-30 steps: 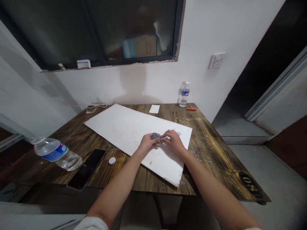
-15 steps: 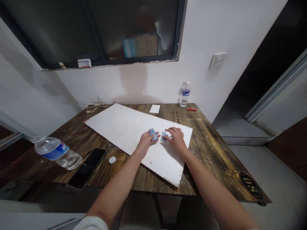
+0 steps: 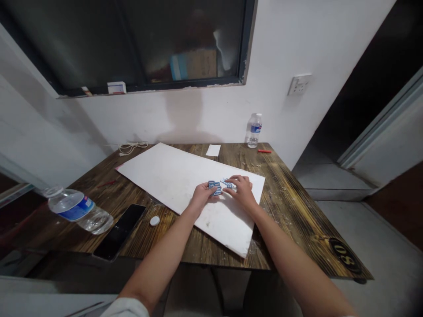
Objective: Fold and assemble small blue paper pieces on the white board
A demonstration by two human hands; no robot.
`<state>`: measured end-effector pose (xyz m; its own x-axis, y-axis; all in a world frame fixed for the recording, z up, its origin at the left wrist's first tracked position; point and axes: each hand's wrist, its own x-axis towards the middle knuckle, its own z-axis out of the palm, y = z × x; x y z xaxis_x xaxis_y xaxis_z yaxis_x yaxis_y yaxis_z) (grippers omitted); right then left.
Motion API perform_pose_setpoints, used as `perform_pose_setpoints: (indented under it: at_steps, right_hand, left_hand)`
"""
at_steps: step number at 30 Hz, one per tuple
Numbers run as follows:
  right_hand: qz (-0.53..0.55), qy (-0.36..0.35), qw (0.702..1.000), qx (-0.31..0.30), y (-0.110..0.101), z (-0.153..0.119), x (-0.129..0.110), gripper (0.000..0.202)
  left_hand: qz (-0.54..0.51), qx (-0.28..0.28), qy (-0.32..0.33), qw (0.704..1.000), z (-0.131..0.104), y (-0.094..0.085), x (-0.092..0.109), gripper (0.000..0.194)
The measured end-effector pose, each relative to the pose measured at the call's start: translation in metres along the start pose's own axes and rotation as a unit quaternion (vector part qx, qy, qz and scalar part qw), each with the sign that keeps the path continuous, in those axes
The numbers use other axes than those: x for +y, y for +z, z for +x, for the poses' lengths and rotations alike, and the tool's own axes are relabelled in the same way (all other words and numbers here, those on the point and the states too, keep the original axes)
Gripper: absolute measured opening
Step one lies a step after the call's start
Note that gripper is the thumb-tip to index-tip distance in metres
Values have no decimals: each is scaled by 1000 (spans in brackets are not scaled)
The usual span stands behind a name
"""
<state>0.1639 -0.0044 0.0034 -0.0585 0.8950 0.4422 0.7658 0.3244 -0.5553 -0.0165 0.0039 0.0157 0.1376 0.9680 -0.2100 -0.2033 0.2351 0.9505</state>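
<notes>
My left hand (image 3: 201, 194) is closed on a small fanned bunch of blue-and-white cards (image 3: 215, 188), with the thumb lying over them. Just to the right, my right hand (image 3: 243, 190) grips more blue-and-white pieces (image 3: 226, 182) of the same look between thumb and fingers. Only a narrow gap separates the two bunches. Both hands are over the right part of a white board (image 3: 172, 171). What is printed on the pieces is too small to read.
The board lies slanted on a dark wooden table (image 3: 297, 229). At left are a lying water bottle (image 3: 79, 209), a black phone (image 3: 119, 231) and a white cap (image 3: 154, 221). Behind stand another bottle (image 3: 254, 130), a white paper (image 3: 213, 150) and a red stick (image 3: 265, 151).
The cards in my left hand have turned and shifted slightly right, nearer my right hand. The pieces at my right hand have tilted and risen a little.
</notes>
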Motion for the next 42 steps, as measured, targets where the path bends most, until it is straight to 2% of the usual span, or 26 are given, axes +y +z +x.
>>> perform_pose_setpoints:
  at_steps: [3,5,13,18,21,23,25,27,31,35,38,42]
  right_hand:
    - [43,-49,997,-35,3,-1,-4,21]
    - [58,-57,996,-43,5,-1,-5,17]
    - [144,-6,990,-6,4,5,4,18]
    - [86,3,995,-43,5,4,2,23]
    - [-3,-15,997,-81,5,-1,-3,24]
    - [-58,-17,995,-78,3,-3,-6,22]
    - [-73,-3,996,-54,-1,-4,-9,20]
    - [-44,5,998,-35,-3,-3,-9,20]
    - [40,-25,998,-47,-1,0,-7,18]
    - [59,-18,997,-42,3,2,-4,21]
    - [30,10,999,-43,2,2,-3,24]
    - [-59,-7,995,-78,0,-1,-4,20]
  left_hand:
    - [4,-18,11,1000,0,0,-2,31]
    - [11,-33,15,999,0,0,-3,34]
    - [13,-27,13,999,1,1,-5,34]
    - [26,35,39,998,4,-1,-2,33]
    - [35,74,67,994,7,-5,-1,38]
    - [41,88,73,993,9,-6,-1,43]
    - [48,88,67,993,8,-6,-1,47]
    - [56,81,62,993,7,-5,-1,48]
    - [69,35,56,995,2,-1,-4,43]
    - [31,4,38,999,2,1,-3,37]
    - [-13,25,25,999,3,1,0,34]
    - [-23,45,33,998,4,0,4,34]
